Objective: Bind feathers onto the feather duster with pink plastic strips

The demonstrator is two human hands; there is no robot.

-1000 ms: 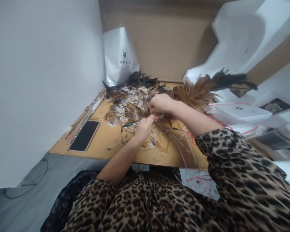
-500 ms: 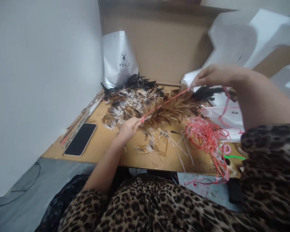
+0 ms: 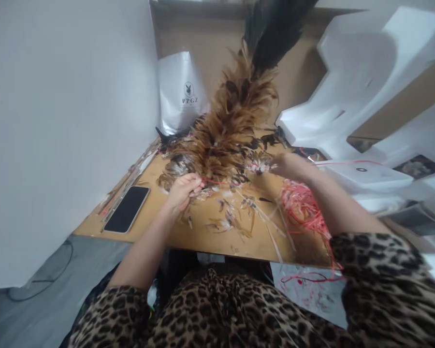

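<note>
My left hand (image 3: 184, 192) is closed in a pinch at the near end of a long feather strand, with a red string (image 3: 217, 182) at its fingertips. The feather strand (image 3: 232, 111), thick with brown feathers and dark at its far end, rises from the table toward the back. From my left hand the string runs loosely to the right. My right hand (image 3: 288, 166) is low over the table, blurred, beside a small cluster of loose feathers (image 3: 259, 164). Whether its fingers hold anything cannot be made out.
A tangle of pink-red string (image 3: 302, 205) lies at the right. A phone (image 3: 126, 209) rests at the left, and a silver bag (image 3: 183, 92) stands at the back. White foam pieces (image 3: 362, 174) crowd the right side. Feather scraps (image 3: 228, 220) litter the table's front.
The feather strand has swung from lying toward the right to rising at the back. My right hand has come down toward the table, and the string, taut before, is now slack.
</note>
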